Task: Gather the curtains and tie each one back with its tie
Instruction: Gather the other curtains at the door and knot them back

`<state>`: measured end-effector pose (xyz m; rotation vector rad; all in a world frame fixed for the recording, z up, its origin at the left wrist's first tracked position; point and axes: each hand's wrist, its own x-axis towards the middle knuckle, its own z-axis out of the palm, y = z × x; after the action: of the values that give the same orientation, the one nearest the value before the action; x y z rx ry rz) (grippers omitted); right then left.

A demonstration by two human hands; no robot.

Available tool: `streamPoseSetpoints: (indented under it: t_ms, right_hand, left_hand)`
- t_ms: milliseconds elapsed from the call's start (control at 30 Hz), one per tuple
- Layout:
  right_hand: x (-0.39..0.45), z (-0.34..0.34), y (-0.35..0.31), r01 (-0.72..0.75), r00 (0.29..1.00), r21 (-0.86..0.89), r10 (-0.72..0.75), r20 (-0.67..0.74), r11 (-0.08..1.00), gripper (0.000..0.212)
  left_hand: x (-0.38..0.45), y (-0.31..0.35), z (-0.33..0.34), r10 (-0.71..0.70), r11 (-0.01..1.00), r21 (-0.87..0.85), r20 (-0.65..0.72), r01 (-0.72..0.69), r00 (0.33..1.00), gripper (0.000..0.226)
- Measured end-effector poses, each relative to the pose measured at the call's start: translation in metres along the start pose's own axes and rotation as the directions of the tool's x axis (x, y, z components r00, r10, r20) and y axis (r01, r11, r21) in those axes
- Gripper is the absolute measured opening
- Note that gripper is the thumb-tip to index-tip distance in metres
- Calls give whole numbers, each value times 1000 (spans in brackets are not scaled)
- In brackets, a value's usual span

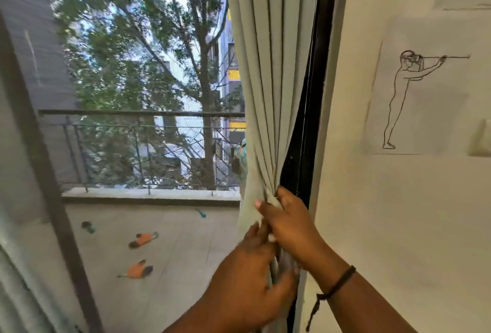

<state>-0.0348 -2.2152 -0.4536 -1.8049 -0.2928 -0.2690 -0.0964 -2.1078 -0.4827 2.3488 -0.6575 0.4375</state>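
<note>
Both hands are on the curtain [268,80] at the right edge of the window, as I see it through the head camera. Right hand [288,223] sits higher, its fingers curled round the bunched folds from the wall side, the thumb pressing into the cloth where the pleats pinch together. Left hand [247,274] is just below and touching it, fingers wrapped round the gathered fabric from the window side; motion blur softens its fingertips, so I cannot tell exactly how each one lies. Pale grey-green, the curtain hangs with its long axis running nearly vertical, leaning slightly leftward toward the top, its pleats fanning wide above and narrowing down into the grip. It lies against the black window frame [310,93], with the cream wall [385,226] just beside it. A dark bracelet [337,283] circles the right wrist. On the wall hangs a line drawing [406,98] of a standing figure. Beyond the glass I see a balcony railing [138,117], a tree [148,40], and orange sandals [140,253] lying on the balcony floor.
</note>
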Motion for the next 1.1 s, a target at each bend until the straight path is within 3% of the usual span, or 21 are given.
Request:
streamPoseSetpoints:
  t_ms: [67, 133, 167, 233, 267, 333, 433, 567, 733, 833, 933, 1000, 1100]
  right_hand:
    - [-3, -11, 0, -19, 994, 38, 14, 111, 999, 9]
    - [-7, -20, -2, -14, 981, 13, 11, 192, 1000, 8]
    - [-9, -23, -1, 2, 975, -19, 2, 223, 1000, 11]
    - [-15, -28, -4, 28, 959, -38, -16, 283, 999, 13]
    - [-19, -29, -7, 30, 948, 0, -28, 318, 1000, 16]
    - [-28, -35, -14, 0, 917, 83, -33, 397, 997, 20]
    - [-33, -54, -18, -13, 902, 117, -39, 429, 993, 16]
    - [-33, -93, -11, 31, 948, 24, -37, 316, 999, 13]
    - [-20, -114, -11, 58, 981, -218, -15, 192, 974, 17]
    - [-7, -102, -17, 61, 984, -292, -8, 177, 954, 19]
    - [2, -80, -29, 82, 966, -317, 3, 259, 945, 20]
    - [5, -65, -38, 89, 948, -348, 28, 317, 933, 15]
    - [9, -44, -54, 109, 934, -320, 13, 356, 941, 27]
  left_hand:
    - [-1, -11, -14, 15, 997, -66, -241, -31, 970, 45]
    - [13, -20, -28, -139, 979, -194, -448, 55, 883, 58]
    - [24, -19, -34, -243, 946, -301, -417, 120, 876, 73]
    - [47, -21, -45, -346, 793, -567, -120, 222, 930, 86]
    - [55, -21, -47, -294, 688, -688, 28, 232, 955, 81]
    - [62, -23, -47, -178, 526, -811, 188, 255, 966, 78]
    - [63, -28, -35, -144, 447, -859, 209, 252, 967, 94]
    - [62, -30, -31, -224, 396, -878, 193, 270, 955, 107]
    - [49, -18, -35, -143, 251, -866, 409, 433, 901, 76]
    - [39, -6, -37, -45, 321, -842, 444, 434, 895, 62]
    - [35, 7, -47, 1, 597, -778, 244, 195, 970, 46]
    - [34, 9, -57, -2, 774, -627, 132, 86, 991, 58]
    - [33, 5, -71, 24, 886, -457, 205, 74, 978, 80]
